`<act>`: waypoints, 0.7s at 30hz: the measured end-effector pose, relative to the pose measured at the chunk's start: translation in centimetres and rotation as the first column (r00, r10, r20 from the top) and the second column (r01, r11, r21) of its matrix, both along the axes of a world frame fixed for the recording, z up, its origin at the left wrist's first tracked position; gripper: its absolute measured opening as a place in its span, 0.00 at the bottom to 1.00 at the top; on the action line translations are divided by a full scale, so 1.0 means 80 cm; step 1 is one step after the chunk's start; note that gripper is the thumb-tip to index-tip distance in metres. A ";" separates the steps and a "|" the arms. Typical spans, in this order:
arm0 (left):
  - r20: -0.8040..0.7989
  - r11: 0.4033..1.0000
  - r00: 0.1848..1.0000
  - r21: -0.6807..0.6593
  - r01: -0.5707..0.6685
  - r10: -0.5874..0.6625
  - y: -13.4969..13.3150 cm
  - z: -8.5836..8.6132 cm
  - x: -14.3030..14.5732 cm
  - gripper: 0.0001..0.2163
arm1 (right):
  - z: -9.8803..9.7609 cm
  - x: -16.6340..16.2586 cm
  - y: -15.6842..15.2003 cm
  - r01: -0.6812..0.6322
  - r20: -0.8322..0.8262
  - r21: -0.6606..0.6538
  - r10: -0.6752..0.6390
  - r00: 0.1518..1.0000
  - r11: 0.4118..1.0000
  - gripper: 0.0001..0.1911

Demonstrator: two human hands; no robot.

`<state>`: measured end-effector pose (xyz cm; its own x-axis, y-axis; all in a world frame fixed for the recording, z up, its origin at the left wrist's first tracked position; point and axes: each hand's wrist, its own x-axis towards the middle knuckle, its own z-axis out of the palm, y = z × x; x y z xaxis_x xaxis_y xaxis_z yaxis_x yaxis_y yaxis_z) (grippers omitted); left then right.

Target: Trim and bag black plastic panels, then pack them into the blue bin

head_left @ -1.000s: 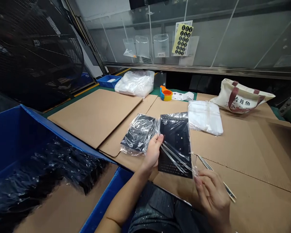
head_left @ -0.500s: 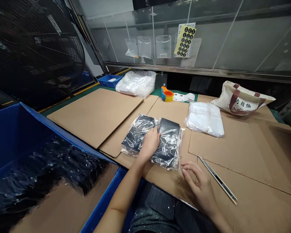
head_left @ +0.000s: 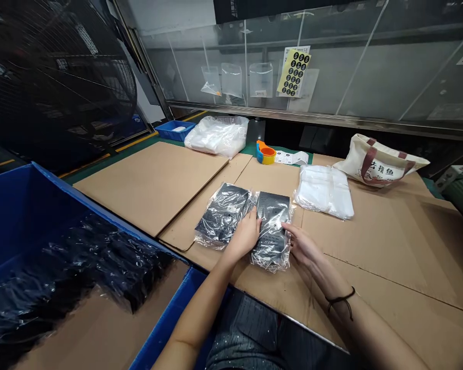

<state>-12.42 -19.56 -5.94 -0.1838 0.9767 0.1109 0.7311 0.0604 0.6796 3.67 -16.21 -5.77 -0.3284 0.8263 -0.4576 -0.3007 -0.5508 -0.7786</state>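
Two flat black items in clear plastic wrap lie side by side on the cardboard (head_left: 278, 275). My left hand (head_left: 245, 237) rests with its fingertips at the inner edge of the right packet (head_left: 272, 231), close to where it meets the left packet (head_left: 220, 215). My right hand (head_left: 301, 245) lies flat, its fingertips on the right packet's right side. Neither hand is closing around a packet. The right wrist wears a thin dark cord bracelet (head_left: 341, 300).
A blue bin (head_left: 31, 205) of wrapped black packets stands at left. Beyond the packets are a white plastic stack (head_left: 324, 191), a plastic bag (head_left: 218, 136), an orange tape dispenser (head_left: 265, 152), a canvas tote (head_left: 380, 162), a blue tray (head_left: 173, 129) and a large fan (head_left: 57, 77).
The right packet, held up a second ago, now lies flat beside the left one. My right hand has moved onto it, and the metal strip at right no longer shows.
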 end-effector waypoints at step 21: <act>0.648 0.929 0.675 0.331 0.168 -0.353 -0.073 0.008 0.013 0.50 | 0.020 0.051 -0.063 -0.244 0.292 0.649 0.060 0.955 0.721 0.36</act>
<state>-11.38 -25.38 -5.28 -0.0400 0.9592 0.2798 0.0150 -0.2794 0.9601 7.72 -21.24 -4.15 -0.4368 0.8917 0.1188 -0.0194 0.1227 -0.9923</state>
